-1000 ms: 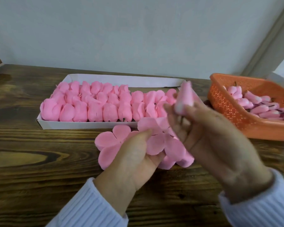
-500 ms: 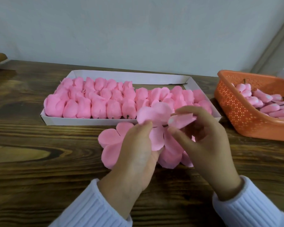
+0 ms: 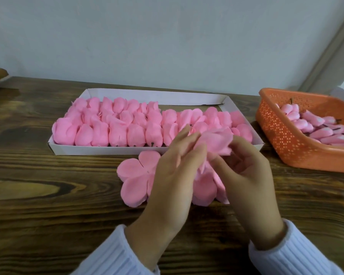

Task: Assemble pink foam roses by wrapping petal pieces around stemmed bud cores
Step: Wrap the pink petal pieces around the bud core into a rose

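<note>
Head view: both hands meet over the middle of the wooden worktop [image 3: 48, 195], and one soft pink petal piece [image 3: 216, 141] sits between their tips. The right hand [image 3: 248, 175] has curled fingers, and its grip pinches the petal piece from the 3 o'clock side. The left hand [image 3: 173, 175] has long, nearly straight fingers that press on the petal piece from the 9 o'clock side. Its thumb is hidden.

The petal piece is bunched up. It lies longways from 9 to 3 o'clock, up at 12 o'clock from both wrists. I cannot see a bud core or a stem inside it, so I cannot tell if one is there.

Both hands are just as near to the petal piece. I think the next move is to fold it round. For that the right hand's pinch should hold while the left fingers push the loose flap over.

Flat petal pieces [image 3: 135, 175] lie under the hands and poke out at 9 o'clock. A white tray [image 3: 107, 150] full of finished roses [image 3: 117, 133] is near at 12 o'clock, so a big push forward could bump them. An orange basket [image 3: 282, 139] of bud cores [image 3: 306, 124] sits at 2 o'clock. The most room to move is at 6 o'clock.
</note>
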{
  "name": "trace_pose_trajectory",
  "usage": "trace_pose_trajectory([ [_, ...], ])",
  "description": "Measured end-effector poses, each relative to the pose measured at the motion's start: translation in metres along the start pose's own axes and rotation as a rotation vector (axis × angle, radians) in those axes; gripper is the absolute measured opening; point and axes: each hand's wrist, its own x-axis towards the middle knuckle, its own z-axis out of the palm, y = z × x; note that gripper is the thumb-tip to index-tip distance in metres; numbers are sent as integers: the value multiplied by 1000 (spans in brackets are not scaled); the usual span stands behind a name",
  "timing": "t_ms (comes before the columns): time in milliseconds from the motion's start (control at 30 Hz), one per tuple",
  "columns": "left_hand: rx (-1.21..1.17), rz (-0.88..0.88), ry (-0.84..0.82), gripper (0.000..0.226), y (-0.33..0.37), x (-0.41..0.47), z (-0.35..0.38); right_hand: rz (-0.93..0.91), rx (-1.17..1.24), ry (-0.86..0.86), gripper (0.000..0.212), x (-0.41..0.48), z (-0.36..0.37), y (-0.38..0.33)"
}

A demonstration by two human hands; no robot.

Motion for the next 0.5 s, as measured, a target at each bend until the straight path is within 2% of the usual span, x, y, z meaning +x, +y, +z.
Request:
trace_pose_trajectory([
  [67, -9, 80, -3, 50, 2, -2, 1, 88, 149, -11, 24, -1, -2, 1],
  [167, -39, 234, 50, 43, 6, -4, 4, 332, 496, -80, 26, -1, 1, -2],
  [233, -64, 332, 101, 34, 11, -3, 4, 446, 676, -168, 36, -1, 3, -2],
  [367, -13, 427, 139, 31, 17, -2, 2, 559, 756, -299, 29, -6, 9, -1],
  [500, 106, 421, 101, 28, 17, -4, 3, 621, 822, -382, 51, -11, 16, -1],
])
